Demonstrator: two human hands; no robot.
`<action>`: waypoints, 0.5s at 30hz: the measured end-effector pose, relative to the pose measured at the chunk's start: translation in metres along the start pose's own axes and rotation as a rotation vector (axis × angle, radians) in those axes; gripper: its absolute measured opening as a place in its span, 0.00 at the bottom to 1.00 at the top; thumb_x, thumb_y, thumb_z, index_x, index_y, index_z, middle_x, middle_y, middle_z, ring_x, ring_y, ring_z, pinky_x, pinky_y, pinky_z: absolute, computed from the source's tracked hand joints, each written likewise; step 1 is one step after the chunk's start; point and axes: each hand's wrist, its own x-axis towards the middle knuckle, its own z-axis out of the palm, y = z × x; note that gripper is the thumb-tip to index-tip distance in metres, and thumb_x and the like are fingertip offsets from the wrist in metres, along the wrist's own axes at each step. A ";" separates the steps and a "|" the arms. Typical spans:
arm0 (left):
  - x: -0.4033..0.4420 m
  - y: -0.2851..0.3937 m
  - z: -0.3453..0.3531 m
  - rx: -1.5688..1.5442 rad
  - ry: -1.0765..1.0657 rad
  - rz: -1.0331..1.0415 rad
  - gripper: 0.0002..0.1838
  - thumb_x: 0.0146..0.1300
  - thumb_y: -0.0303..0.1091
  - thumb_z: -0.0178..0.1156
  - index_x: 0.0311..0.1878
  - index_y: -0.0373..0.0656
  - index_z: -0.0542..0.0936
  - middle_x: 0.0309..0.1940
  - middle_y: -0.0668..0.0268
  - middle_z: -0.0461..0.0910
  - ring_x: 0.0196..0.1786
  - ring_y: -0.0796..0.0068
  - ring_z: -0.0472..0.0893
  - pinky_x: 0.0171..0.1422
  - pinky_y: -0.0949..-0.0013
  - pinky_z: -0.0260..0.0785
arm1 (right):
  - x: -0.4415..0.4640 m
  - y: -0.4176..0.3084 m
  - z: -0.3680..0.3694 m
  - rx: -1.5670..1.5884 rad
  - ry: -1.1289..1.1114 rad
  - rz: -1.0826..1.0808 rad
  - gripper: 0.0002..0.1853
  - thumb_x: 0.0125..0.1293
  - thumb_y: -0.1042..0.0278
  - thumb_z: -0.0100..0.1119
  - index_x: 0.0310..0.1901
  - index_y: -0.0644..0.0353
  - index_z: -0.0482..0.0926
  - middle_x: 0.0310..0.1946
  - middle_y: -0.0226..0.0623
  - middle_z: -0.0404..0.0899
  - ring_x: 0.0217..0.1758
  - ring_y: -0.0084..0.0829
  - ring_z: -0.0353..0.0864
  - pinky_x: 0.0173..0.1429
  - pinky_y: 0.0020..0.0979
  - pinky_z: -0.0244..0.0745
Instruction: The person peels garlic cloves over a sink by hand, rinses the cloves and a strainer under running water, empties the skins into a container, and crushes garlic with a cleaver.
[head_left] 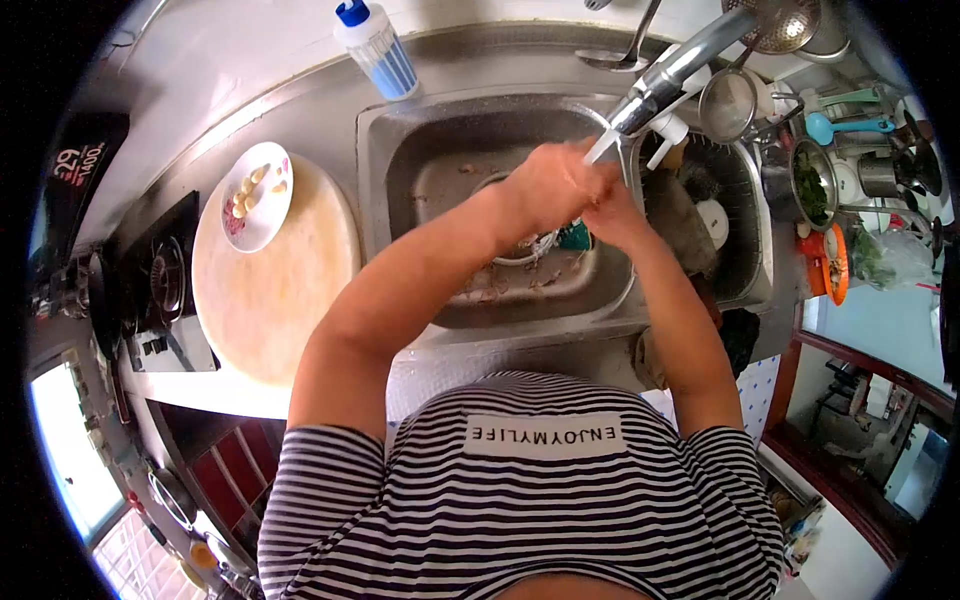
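Observation:
My left hand [552, 188] and my right hand [612, 212] are together under the tap [655, 92], over the left basin of a steel sink [420, 270]. Water runs from the spout onto them. The left hand lies against the right; their fingers overlap and are blurred, so whether anything is held between them cannot be made out. Beneath the hands, partly hidden, is a round bowl [515, 261] with a green item [575, 236] beside it. Small brownish scraps lie on the basin floor.
Left of the sink, a plate [262, 222] with pale pieces rests on a round board [275, 310]. A blue-capped bottle [385, 62] stands behind the basin. At right are a second basin with a dark cloth [680, 225], strainers [728, 105] and a pot of greens [812, 185].

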 end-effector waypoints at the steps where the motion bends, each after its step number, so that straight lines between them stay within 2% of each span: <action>1: 0.010 -0.005 0.005 0.021 0.010 0.058 0.10 0.55 0.32 0.56 0.40 0.41 0.78 0.28 0.53 0.78 0.35 0.48 0.79 0.41 0.56 0.74 | -0.003 -0.009 -0.003 -0.322 0.021 -0.150 0.17 0.59 0.71 0.60 0.50 0.62 0.71 0.42 0.36 0.76 0.49 0.32 0.77 0.54 0.31 0.72; 3: 0.019 -0.014 0.010 0.040 0.011 0.114 0.10 0.55 0.32 0.56 0.40 0.41 0.78 0.28 0.52 0.78 0.34 0.48 0.79 0.39 0.55 0.74 | 0.003 0.008 -0.005 0.024 -0.027 0.130 0.15 0.64 0.71 0.56 0.52 0.64 0.70 0.45 0.35 0.77 0.48 0.30 0.78 0.53 0.31 0.74; 4: 0.022 -0.017 0.007 -0.221 -0.001 -0.090 0.10 0.54 0.32 0.58 0.40 0.42 0.78 0.28 0.56 0.78 0.32 0.58 0.79 0.35 0.60 0.72 | 0.002 -0.005 -0.004 0.030 -0.030 0.134 0.15 0.64 0.71 0.56 0.52 0.64 0.70 0.45 0.35 0.77 0.48 0.30 0.78 0.53 0.31 0.74; 5: 0.024 -0.018 0.005 -0.480 -0.009 -0.296 0.11 0.53 0.32 0.59 0.41 0.44 0.77 0.29 0.60 0.77 0.30 0.67 0.78 0.31 0.64 0.70 | 0.004 -0.019 -0.005 0.257 0.003 0.240 0.14 0.64 0.66 0.56 0.49 0.65 0.73 0.40 0.36 0.79 0.45 0.31 0.80 0.47 0.33 0.76; 6: 0.021 -0.018 -0.004 -0.480 -0.013 -0.302 0.11 0.53 0.32 0.59 0.41 0.44 0.77 0.29 0.60 0.77 0.30 0.67 0.78 0.31 0.64 0.70 | 0.006 -0.034 -0.003 0.485 0.038 0.346 0.15 0.65 0.62 0.55 0.46 0.66 0.75 0.34 0.37 0.81 0.41 0.32 0.81 0.41 0.34 0.77; 7: 0.016 -0.020 -0.019 -0.859 -0.073 -0.517 0.09 0.56 0.34 0.58 0.40 0.44 0.77 0.27 0.63 0.76 0.28 0.72 0.76 0.30 0.68 0.68 | 0.014 -0.040 0.000 0.522 0.045 0.360 0.13 0.65 0.67 0.53 0.46 0.68 0.75 0.35 0.36 0.80 0.40 0.29 0.81 0.39 0.33 0.78; 8: 0.009 -0.022 -0.028 -1.239 -0.132 -0.732 0.08 0.58 0.36 0.58 0.39 0.44 0.77 0.26 0.67 0.75 0.27 0.77 0.75 0.28 0.72 0.67 | 0.018 -0.046 0.005 0.525 0.041 0.363 0.13 0.65 0.67 0.53 0.46 0.68 0.75 0.35 0.36 0.80 0.40 0.29 0.81 0.39 0.33 0.78; 9: 0.004 -0.025 -0.028 -1.254 -0.096 -0.717 0.09 0.62 0.38 0.55 0.38 0.44 0.77 0.26 0.71 0.73 0.26 0.81 0.73 0.27 0.76 0.64 | 0.022 -0.054 0.010 0.532 0.012 0.291 0.13 0.65 0.68 0.53 0.47 0.68 0.75 0.36 0.37 0.79 0.39 0.29 0.81 0.40 0.32 0.78; 11: -0.017 -0.034 -0.035 -1.360 -0.044 -0.730 0.08 0.64 0.38 0.53 0.37 0.44 0.76 0.27 0.71 0.73 0.26 0.84 0.70 0.24 0.78 0.60 | 0.042 -0.037 0.017 0.492 -0.074 0.186 0.15 0.64 0.69 0.53 0.50 0.68 0.74 0.42 0.41 0.79 0.39 0.31 0.81 0.42 0.30 0.78; 12: -0.030 -0.036 -0.043 -1.353 -0.025 -0.723 0.08 0.65 0.38 0.53 0.38 0.44 0.76 0.27 0.71 0.73 0.25 0.85 0.70 0.23 0.79 0.58 | 0.044 -0.041 0.020 0.494 -0.081 0.188 0.15 0.64 0.69 0.53 0.50 0.68 0.74 0.42 0.41 0.79 0.39 0.31 0.81 0.42 0.30 0.78; 14: -0.054 -0.043 -0.048 -1.418 0.066 -0.786 0.09 0.66 0.40 0.52 0.38 0.44 0.75 0.26 0.71 0.73 0.23 0.84 0.68 0.20 0.80 0.56 | 0.047 -0.055 0.025 0.728 -0.194 0.238 0.15 0.68 0.71 0.46 0.54 0.67 0.67 0.44 0.44 0.78 0.44 0.39 0.82 0.49 0.38 0.80; 15: -0.066 -0.049 -0.049 -1.479 0.155 -0.840 0.11 0.67 0.42 0.52 0.38 0.44 0.75 0.25 0.70 0.72 0.20 0.84 0.67 0.17 0.81 0.53 | 0.063 -0.007 0.035 0.537 -0.174 0.260 0.15 0.68 0.69 0.45 0.54 0.67 0.68 0.40 0.44 0.80 0.42 0.41 0.83 0.48 0.40 0.81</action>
